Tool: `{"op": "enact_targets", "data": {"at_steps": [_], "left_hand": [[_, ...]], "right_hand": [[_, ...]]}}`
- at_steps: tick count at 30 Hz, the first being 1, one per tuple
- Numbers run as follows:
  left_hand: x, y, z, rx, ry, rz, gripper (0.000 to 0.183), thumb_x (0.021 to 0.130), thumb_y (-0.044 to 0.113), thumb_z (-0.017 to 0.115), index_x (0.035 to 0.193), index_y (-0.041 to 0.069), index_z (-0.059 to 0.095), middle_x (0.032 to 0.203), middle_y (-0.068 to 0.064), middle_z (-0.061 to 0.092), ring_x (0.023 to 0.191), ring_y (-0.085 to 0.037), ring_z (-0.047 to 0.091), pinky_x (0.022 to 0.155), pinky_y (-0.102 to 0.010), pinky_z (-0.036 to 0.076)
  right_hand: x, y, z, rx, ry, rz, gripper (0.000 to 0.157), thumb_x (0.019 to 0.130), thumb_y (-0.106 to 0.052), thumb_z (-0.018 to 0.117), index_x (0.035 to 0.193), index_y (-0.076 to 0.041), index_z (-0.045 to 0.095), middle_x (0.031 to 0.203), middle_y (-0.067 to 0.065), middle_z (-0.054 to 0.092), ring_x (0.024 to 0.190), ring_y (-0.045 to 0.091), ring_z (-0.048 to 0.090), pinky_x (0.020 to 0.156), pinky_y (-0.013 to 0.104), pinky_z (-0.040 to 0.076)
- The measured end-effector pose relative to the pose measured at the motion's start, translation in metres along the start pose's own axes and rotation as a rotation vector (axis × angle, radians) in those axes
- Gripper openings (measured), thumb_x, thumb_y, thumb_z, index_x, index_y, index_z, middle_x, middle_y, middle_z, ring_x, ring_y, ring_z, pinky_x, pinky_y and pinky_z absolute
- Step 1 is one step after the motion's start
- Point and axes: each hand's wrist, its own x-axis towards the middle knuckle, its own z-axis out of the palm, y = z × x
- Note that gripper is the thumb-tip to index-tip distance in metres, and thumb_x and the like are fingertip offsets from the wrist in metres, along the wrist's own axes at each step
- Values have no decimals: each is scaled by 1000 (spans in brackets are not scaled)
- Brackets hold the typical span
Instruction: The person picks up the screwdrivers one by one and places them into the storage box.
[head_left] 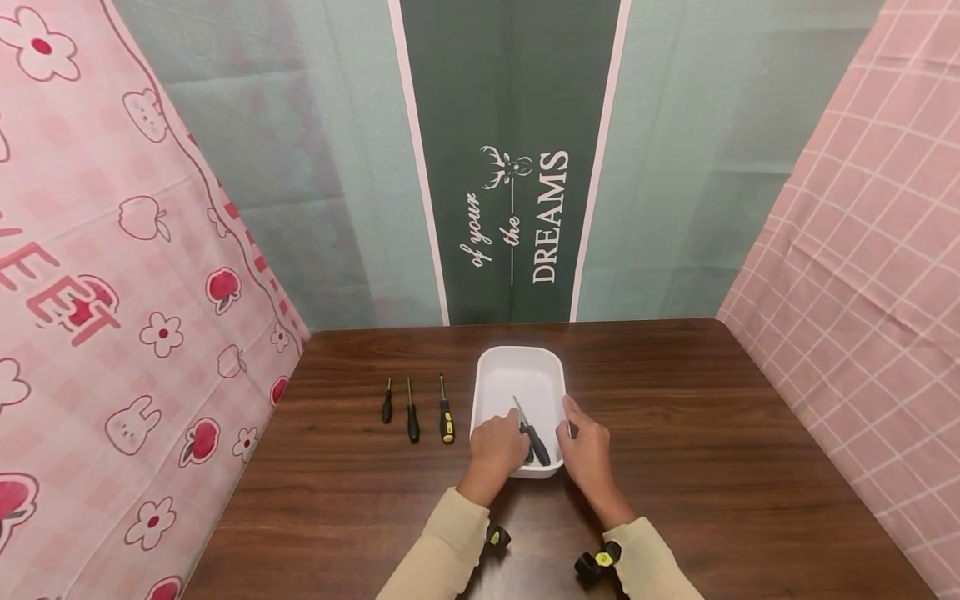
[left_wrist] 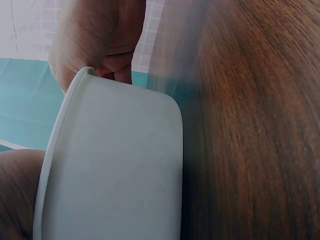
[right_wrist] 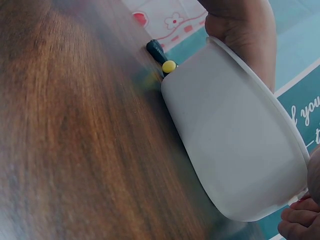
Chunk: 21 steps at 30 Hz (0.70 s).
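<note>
A white rectangular tray stands on the table. Inside its near end lies a black-handled tool with a thin pointed metal blade, slanting up and left. Another dark piece shows partly beside its handle. My left hand reaches over the tray's left rim, with fingers down by this tool; the fingertips are hidden, so whether they pinch it is unclear. At the right side, my right hand holds the tray's rim, fingers outside and below the lip, as the left wrist view also shows.
Left of the tray, three screwdrivers lie in a row: a short black one, a longer black one and a black-and-yellow one. The brown wooden table meets hanging cloths at its back and sides.
</note>
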Motion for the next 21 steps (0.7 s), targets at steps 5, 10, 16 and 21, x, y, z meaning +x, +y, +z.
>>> {"op": "enact_targets", "data": {"at_steps": [5, 10, 16, 21], "left_hand": [[0, -1, 0, 16, -7, 16, 30, 96, 35, 63, 114, 11, 65, 82, -9, 68, 68, -25, 61, 62, -39, 48], [0, -1, 0, 22, 6, 33, 27, 96, 35, 63, 109, 12, 65, 80, -8, 67, 67, -24, 61, 60, -39, 48], [-2, -3, -1, -26, 89, 36, 30, 97, 34, 64, 112, 8, 66, 83, -9, 68, 73, -25, 66, 62, -39, 51], [-6, -5, -6, -89, 192, 94, 25, 97, 30, 65, 105, 6, 68, 80, -9, 67, 71, -25, 66, 60, -38, 51]], "right_hand": [[0, -2, -2, 0, -3, 3, 40, 85, 10, 66, 125, 11, 64, 126, 25, 63, 118, 39, 62, 97, 52, 48], [0, -3, -2, 1, 3, -2, 40, 85, 10, 66, 125, 11, 64, 126, 25, 64, 118, 39, 62, 97, 52, 47], [0, -4, 0, 6, 13, -18, 39, 84, 10, 65, 123, 12, 65, 125, 25, 64, 117, 40, 63, 97, 52, 47], [1, -3, 1, -6, 14, -15, 38, 84, 10, 66, 123, 12, 64, 124, 26, 64, 117, 39, 63, 96, 52, 48]]}}
